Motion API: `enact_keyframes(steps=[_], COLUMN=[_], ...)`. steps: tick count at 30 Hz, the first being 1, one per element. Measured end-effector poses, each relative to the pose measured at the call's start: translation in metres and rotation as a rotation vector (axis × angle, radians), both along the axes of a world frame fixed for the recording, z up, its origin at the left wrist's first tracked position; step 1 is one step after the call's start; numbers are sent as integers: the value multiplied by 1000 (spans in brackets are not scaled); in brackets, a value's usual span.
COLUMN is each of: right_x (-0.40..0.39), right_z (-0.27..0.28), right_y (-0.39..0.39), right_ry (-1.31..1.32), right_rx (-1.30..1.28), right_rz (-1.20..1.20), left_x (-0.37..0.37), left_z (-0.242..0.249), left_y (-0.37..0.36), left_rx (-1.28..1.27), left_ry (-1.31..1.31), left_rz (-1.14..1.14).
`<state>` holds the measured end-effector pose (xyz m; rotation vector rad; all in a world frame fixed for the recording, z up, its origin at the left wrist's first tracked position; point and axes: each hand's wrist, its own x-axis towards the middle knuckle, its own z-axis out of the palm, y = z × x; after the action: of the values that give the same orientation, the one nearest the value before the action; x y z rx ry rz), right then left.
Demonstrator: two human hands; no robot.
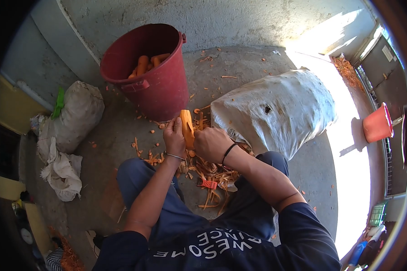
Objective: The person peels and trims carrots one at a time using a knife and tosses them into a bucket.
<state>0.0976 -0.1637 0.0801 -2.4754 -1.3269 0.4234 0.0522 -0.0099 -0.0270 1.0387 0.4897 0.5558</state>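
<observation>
Gripping from both sides, the left hand (pixel 174 137) is clamping the carrot (pixel 186 128) upright while the right hand (pixel 211 143) is closing on its lower end. Behind-left, a red bucket (pixel 160 92) is standing near; rightward, a white sack (pixel 276 110) is crowding close, peelings (pixel 208 174) littering the floor below.

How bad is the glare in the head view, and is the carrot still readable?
Head view: sunlight blows out the floor on the right; the carrot and both hands sit in even shade, sharp; fisheye bends the edges.
</observation>
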Motion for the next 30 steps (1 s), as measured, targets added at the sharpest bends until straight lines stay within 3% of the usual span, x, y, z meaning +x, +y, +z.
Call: enact_keyframes(steps=[9,11,18,20,30], right_x=[-7,-7,-3,-3,-2], right_z=[-4,0,-3,-6,-20], right_y=[2,2,2,2,5], right_ry=[-42,-47,8,3,20], right_rx=[40,47,73,114,120], right_rz=[48,51,17,21,26], left_x=[-4,-1,-3,-1,-2], left_z=[-3,-10,1,5,6], left_y=[0,0,-4,-5,-5], left_rx=[74,350,469,667,756], left_ry=[-17,-10,35,65,131], left_rz=[-28,44,110,213,231])
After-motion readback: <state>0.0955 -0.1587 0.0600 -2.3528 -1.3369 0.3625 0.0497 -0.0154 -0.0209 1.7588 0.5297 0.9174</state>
